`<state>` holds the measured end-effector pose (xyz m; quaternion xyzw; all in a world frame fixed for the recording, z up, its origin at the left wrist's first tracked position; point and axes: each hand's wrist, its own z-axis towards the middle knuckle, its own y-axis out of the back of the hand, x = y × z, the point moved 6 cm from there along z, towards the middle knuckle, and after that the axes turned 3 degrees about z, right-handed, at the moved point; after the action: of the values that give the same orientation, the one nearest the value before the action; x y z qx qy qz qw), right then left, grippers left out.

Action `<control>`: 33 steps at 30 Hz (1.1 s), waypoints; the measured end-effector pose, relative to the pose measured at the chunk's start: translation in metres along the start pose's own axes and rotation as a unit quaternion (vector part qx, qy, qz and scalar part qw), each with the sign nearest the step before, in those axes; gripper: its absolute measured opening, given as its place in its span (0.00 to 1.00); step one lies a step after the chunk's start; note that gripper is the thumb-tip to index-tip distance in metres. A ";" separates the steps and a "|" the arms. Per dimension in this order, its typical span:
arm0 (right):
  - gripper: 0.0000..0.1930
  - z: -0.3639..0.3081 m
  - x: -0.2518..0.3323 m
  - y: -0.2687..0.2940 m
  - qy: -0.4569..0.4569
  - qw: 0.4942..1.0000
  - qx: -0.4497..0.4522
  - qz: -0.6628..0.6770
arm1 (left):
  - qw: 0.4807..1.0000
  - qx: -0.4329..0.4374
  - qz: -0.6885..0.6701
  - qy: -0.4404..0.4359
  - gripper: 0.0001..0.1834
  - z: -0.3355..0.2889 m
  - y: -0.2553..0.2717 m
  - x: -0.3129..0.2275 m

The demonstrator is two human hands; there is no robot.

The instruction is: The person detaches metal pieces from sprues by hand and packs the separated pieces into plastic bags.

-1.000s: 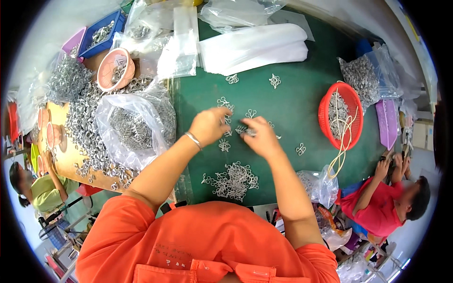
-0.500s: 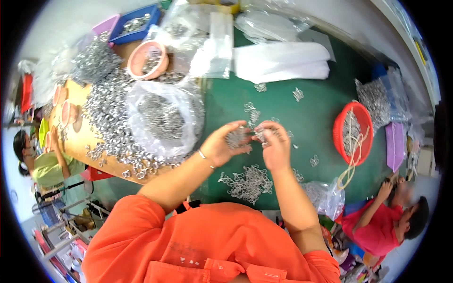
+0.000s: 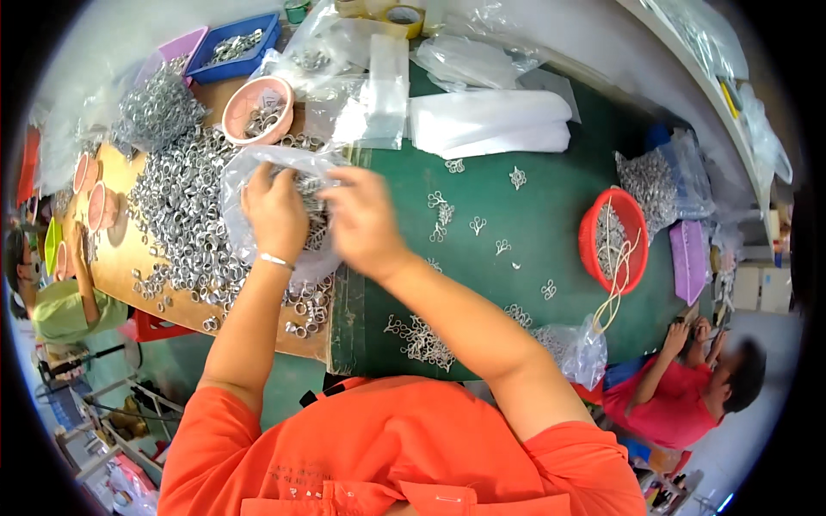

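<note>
Since the last pictures both hands have crossed from the middle of the frame to the clear plastic bag (image 3: 237, 196) left of centre, so handling now centres on its mouth. The left hand (image 3: 277, 217) bends its fingers down inside, tips hidden, and the right hand (image 3: 366, 219) is blurred at the rim, fingers loosely parted; whether either pinches anything I cannot tell. The bag's crinkled film cups looped grey wire pieces (image 3: 311, 206), beside smooth, shiny metal rings (image 3: 194, 189) and the matt green bench (image 3: 568, 232).
</note>
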<state>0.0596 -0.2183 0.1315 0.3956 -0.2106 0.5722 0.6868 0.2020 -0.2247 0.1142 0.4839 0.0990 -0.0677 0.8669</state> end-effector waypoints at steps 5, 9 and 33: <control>0.09 -0.068 -0.107 0.088 -0.250 0.919 -0.067 -0.296 | 0.998 0.028 0.049 -0.029 0.08 0.019 0.000 -0.007; 0.13 -0.101 -0.143 0.109 -0.391 0.908 0.018 -0.151 | 0.991 0.046 -0.115 0.039 0.08 0.019 0.014 0.006; 0.15 -0.153 -0.076 0.131 -0.481 0.841 -0.037 0.246 | 0.456 0.519 -0.634 0.347 0.11 -0.128 -0.106 -0.144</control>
<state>-0.1096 -0.1407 0.0231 0.5303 -0.6260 0.4522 0.3499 0.0263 -0.1677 -0.0044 0.6316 0.6174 -0.4642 0.0666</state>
